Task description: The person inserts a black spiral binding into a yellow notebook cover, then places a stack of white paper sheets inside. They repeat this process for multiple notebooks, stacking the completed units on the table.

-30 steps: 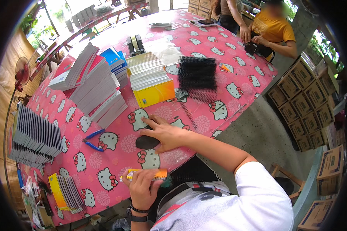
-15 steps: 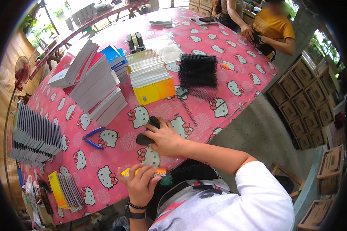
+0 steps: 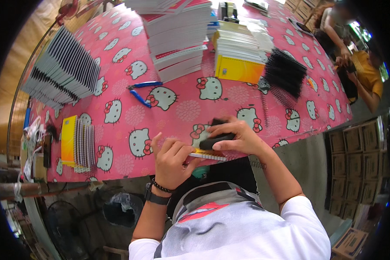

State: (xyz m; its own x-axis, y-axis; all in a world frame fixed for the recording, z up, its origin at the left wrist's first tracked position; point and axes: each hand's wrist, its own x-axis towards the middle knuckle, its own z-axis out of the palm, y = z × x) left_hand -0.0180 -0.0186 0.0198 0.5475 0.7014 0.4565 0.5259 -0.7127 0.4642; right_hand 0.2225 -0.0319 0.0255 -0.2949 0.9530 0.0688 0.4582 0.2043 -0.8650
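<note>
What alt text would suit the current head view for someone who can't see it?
A person's left hand holds a yellow notebook at the edge of a pink table; the right hand grips a black object close to it. Beyond are blue pliers, paper stacks and black coils.

Daylight from the far side leaves whitish glare on the surface (image 3: 184, 130) toward the top; the floor (image 3: 310, 169) is dimmer. Edges bend, corners go black; the right hand's (image 3: 242, 136) black object (image 3: 210, 143) looks slightly blurred.
</note>
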